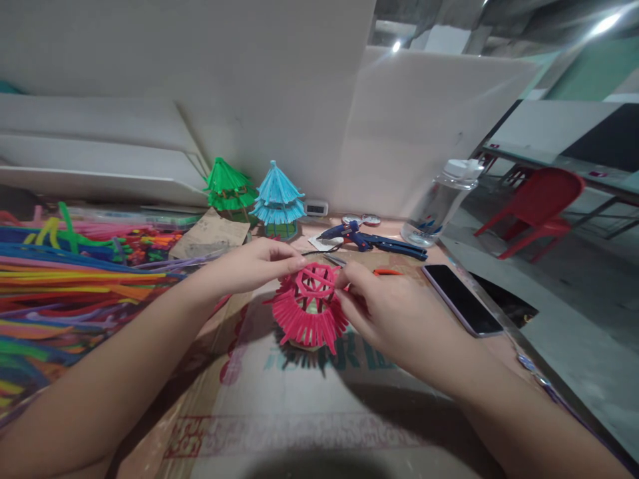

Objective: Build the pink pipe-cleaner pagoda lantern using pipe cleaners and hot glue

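A pale upright panel [279, 80] fills the upper left and centre of the frame, with a second, lower panel [439, 120] to its right. Above that, at upper right, a bright lamp [606, 24] glares near a greenish wall section [582, 76]. At right, a red chair [542, 199] stands on grey floor [574, 339], close to a dark-edged table [564, 165].

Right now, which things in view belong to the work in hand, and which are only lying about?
Likely the work's:
red model, between left hand and right hand
coloured stems
blue tool
green model and blue model, perhaps, being similar

Probably just lying about:
phone
bottle
chair
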Tool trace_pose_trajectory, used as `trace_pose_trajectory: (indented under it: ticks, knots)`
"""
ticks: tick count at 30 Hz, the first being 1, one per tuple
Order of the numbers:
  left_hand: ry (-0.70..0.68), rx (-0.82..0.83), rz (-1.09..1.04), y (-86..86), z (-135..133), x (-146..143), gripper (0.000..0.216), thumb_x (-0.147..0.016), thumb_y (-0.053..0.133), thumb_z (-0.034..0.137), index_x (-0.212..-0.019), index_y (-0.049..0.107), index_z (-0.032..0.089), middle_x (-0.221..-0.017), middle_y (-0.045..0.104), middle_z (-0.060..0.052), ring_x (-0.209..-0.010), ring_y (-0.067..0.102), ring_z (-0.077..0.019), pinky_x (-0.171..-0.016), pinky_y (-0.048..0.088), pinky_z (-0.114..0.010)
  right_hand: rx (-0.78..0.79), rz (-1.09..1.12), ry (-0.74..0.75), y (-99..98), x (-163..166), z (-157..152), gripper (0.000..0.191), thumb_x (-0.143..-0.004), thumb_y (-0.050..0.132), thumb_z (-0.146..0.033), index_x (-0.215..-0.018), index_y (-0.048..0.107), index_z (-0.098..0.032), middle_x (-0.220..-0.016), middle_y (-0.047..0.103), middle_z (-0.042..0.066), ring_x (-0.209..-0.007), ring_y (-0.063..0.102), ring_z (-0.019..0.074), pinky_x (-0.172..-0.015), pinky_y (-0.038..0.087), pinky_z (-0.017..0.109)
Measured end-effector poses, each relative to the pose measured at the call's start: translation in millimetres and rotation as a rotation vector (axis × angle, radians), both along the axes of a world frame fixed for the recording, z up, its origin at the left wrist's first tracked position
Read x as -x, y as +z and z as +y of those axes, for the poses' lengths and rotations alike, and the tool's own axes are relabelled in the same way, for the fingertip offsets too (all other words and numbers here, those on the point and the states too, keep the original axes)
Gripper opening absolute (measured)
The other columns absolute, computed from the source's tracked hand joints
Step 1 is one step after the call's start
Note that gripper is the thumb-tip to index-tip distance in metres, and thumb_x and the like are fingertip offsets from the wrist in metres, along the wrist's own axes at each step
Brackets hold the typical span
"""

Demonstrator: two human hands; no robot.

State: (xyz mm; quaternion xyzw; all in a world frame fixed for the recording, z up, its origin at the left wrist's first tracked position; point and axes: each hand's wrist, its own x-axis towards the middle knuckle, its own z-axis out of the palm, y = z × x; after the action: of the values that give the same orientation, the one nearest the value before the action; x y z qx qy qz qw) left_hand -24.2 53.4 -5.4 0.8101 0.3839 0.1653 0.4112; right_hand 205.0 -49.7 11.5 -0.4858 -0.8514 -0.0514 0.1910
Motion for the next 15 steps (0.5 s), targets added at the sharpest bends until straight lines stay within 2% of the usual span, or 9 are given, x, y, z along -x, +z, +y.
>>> trace_pose_trajectory:
  ticks: [15]
  knots:
    - [0.009,0.026,-0.023,3.6,-3.3,-3.8,0.046,-0.089,0.054,0.06,-0.079,0.065,0.017,-0.076,0.059,0.001,-0.074,0.054,-0.0159,-0.069,0.042,-0.025,0.04,0.005,-0.004,1.8,-6.8,-1.5,0.009,-0.097,0.053,-0.02,-0.102,0.06,-0.019,-0.069,0.066,0.0,-0.055,0.058,0.016,-0.049,0.026,0.026]
